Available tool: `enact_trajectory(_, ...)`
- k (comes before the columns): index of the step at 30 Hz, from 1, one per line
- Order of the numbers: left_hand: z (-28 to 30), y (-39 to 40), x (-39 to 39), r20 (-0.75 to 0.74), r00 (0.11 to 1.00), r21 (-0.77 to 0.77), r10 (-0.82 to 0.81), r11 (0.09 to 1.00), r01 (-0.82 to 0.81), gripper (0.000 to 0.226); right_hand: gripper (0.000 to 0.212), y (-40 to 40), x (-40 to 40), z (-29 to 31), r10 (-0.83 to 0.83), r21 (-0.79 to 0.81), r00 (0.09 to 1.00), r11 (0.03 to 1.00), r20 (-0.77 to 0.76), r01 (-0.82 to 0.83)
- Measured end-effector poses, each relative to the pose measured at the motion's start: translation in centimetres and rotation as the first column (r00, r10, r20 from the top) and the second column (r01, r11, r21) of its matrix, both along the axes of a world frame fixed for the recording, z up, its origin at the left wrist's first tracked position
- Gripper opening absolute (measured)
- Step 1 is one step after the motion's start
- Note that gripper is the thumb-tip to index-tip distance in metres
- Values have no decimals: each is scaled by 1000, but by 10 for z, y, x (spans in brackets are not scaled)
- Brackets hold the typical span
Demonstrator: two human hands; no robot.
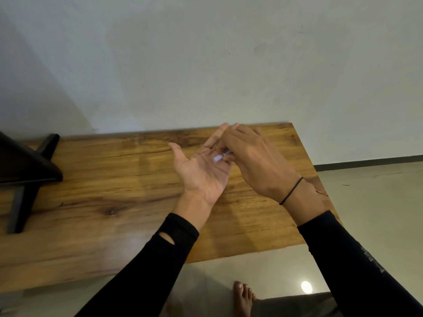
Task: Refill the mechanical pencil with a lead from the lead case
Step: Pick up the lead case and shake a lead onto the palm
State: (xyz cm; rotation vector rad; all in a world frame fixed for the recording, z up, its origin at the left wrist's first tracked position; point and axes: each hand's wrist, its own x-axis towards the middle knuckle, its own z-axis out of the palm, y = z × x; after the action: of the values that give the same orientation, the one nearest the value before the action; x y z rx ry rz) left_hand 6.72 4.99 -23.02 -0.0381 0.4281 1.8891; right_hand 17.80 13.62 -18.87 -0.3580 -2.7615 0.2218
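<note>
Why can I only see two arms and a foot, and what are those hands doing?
The camera sits on the person's head and looks down, so you see what they see: their own arms in black sleeves and a bare foot on the floor. There is no machine here. The left hand is open, palm up, over a wooden table. The right hand is curled over it, and its fingers pinch a small pale, blurry thing above the palm. It is too blurred to tell whether that is the pencil or the lead case. A dark stand rests at the table's left end.
</note>
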Motion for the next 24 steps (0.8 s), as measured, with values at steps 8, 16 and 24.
enact_trajectory(8, -4, 2, 1, 22, 1000, 20, -8, 1000, 8, 128, 29, -2, 2, 4, 31, 177, 999, 984, 34, -37)
enact_trajectory(16, -9, 2, 2, 1, 1000, 36, 13, 999, -13, 128, 35, -5, 1, 6, 22, 257, 999, 966, 40, -31)
enact_trajectory(24, -9, 3, 4, -39, 999, 44, 7, 999, -5, 128, 35, 0, 3, 5, -66, 221, 998, 973, -1, 64)
